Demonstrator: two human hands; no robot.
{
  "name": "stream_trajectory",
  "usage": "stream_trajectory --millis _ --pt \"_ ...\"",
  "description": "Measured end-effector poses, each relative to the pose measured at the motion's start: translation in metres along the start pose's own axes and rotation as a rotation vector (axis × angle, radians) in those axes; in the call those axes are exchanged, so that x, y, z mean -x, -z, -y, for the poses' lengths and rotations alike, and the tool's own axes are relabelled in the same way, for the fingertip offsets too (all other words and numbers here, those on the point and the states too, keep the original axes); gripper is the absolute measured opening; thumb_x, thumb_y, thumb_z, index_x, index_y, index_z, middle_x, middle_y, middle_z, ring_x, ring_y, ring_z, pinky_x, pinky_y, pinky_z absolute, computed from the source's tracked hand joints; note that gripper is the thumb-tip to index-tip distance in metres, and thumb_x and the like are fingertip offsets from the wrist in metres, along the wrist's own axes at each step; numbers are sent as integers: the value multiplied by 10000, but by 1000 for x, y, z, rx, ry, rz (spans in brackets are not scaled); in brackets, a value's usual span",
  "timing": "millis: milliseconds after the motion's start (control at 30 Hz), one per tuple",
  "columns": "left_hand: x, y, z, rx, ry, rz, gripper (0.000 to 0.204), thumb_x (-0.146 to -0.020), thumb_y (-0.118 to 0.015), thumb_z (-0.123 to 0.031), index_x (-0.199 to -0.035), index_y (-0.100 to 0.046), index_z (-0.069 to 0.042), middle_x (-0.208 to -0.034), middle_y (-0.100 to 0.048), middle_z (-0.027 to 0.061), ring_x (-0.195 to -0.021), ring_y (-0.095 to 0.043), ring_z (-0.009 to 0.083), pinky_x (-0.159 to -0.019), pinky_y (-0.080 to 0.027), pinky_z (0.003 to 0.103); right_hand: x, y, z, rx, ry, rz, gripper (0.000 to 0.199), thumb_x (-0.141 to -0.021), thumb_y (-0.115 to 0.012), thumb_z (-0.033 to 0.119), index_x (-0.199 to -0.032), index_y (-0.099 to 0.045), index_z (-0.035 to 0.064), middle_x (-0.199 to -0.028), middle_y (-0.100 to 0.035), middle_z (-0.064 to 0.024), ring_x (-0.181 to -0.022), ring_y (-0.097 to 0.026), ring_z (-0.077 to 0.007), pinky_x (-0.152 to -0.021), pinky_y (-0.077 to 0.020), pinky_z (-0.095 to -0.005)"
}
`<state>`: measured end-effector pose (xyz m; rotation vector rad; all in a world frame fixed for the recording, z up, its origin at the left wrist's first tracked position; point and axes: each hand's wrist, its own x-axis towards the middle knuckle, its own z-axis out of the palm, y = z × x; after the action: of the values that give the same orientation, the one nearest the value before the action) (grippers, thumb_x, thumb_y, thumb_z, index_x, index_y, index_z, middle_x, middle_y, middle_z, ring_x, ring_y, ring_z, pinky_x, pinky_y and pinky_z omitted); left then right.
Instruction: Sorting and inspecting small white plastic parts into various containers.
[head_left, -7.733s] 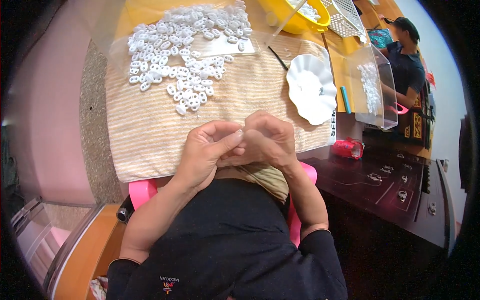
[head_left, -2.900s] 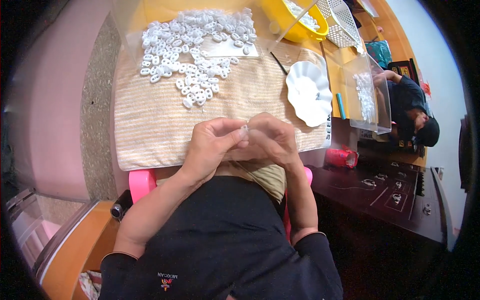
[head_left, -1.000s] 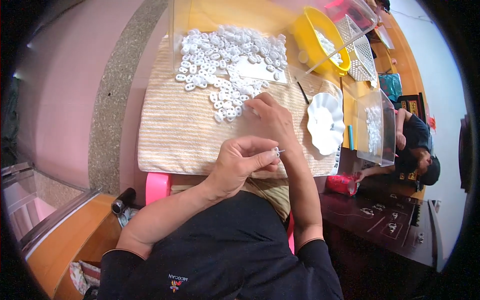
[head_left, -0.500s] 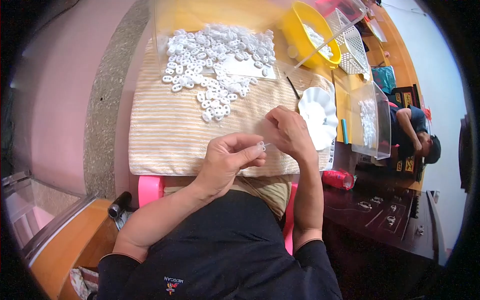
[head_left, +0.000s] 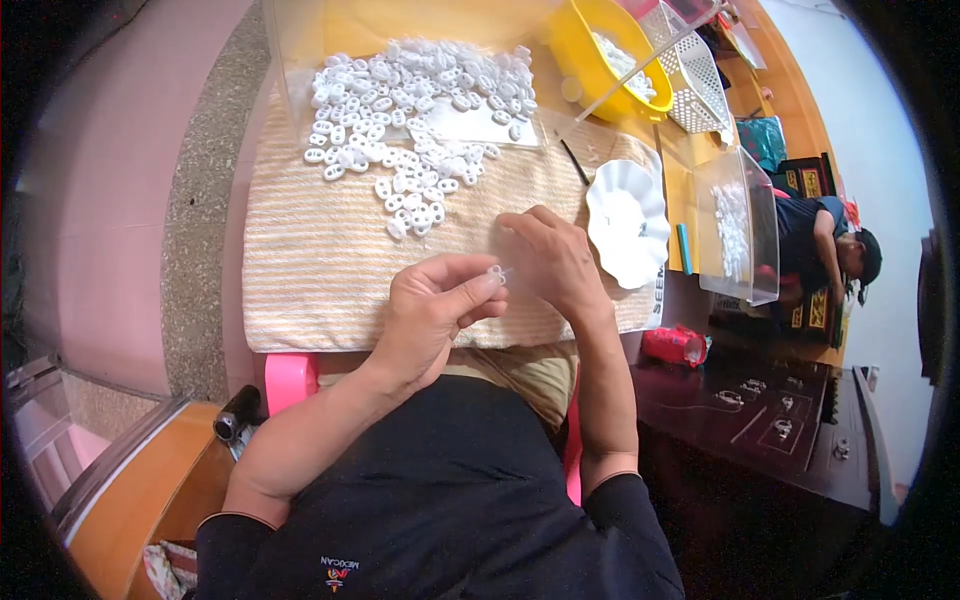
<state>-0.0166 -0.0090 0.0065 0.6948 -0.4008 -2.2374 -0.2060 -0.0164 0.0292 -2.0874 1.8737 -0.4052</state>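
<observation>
My left hand [head_left: 440, 305] is closed, pinching a small white two-hole oval piece [head_left: 496, 273] between thumb and forefinger above the striped towel [head_left: 310, 270]. A short, thin pale strand or pin sticks out of the piece towards the right. Just right of it, my right hand [head_left: 560, 262] has its fingers curled together; their tips are blurred, and whatever they hold is too small to make out. Farther off, many matching white two-hole pieces [head_left: 400, 100] lie in a heap that spills onto the towel. A white wavy-rimmed dish [head_left: 605, 240] with small pale bits stands beside my right hand.
Behind the dish lies a thin black stick [head_left: 574, 162]. A yellow basin [head_left: 580, 60] and a white perforated basket [head_left: 703, 110] stand at the far right. Nearer are a teal stick [head_left: 685, 248], a clear box [head_left: 765, 240] of white pieces and a red packet [head_left: 675, 345]. Another person [head_left: 815, 235] sits at right.
The view has shifted slightly, so most things appear a little farther left. My left hand still pinches the white piece, and my right hand has drawn a little away from it.
</observation>
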Motion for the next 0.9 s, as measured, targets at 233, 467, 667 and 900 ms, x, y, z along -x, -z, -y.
stream_trajectory --millis 233,467,667,900 --pt "-1 2 0 5 3 -39 163 -877 -643 -12 -1039 -634 5 -919 -669 75 -821 -667 149 -754 -579 269 0 8 -2 -91 -13 46 158 -857 -627 156 -985 -656 67 -889 -631 -147 -835 -625 -343 -725 -504 -415" --pt "-2 2 1 14 12 -55 169 -879 -638 -6 -1047 -631 4 -924 -667 80 -828 -666 156 -757 -579 272 10 -5 -32 -469 -142 23 279 -808 -723 114 -1057 -654 9 -799 -627 -77 -711 -587 -155 -678 -490 -293" --pt "-2 2 0 3 10 -89 175 -874 -656 -29 -1041 -638 21 -927 -668 80 -818 -650 144 -767 -555 273 13 -3 -30 -787 -262 50 289 -817 -698 -11 -1100 -645 -31 -886 -607 34 -799 -535 -33 -715 -449 -190" --pt "-2 3 1 1 6 -82 161 -877 -652 -28 -1032 -640 14 -925 -669 78 -816 -651 138 -757 -553 267 16 -9 -29 -1034 -298 44 295 -819 -693 -26 -1107 -629 -34 -963 -656 -16 -873 -594 -68 -788 -481 -213"
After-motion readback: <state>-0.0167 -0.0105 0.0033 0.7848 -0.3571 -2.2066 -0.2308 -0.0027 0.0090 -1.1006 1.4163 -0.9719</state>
